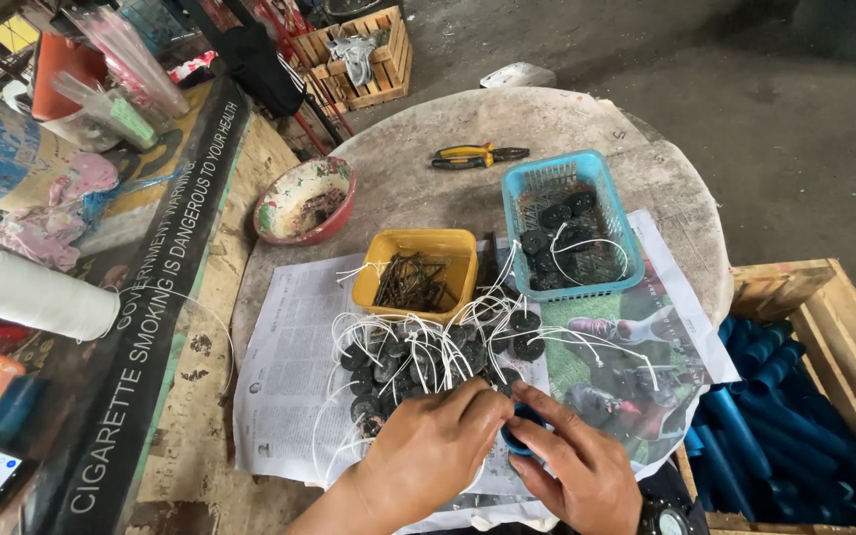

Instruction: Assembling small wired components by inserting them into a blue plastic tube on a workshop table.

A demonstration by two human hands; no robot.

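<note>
A round grey bench [408,178] on a concrete floor [795,129] carries newspaper [289,376]. Both hands' fingers, left [428,451] and right [572,466], clamp 1 blue tube [519,436]; beyond them lie black discs with white strings [428,357].

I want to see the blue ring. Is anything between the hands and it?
No. The left hand and right hand both pinch the blue ring directly. The pile of black discs with white strings lies just beyond it.
</note>
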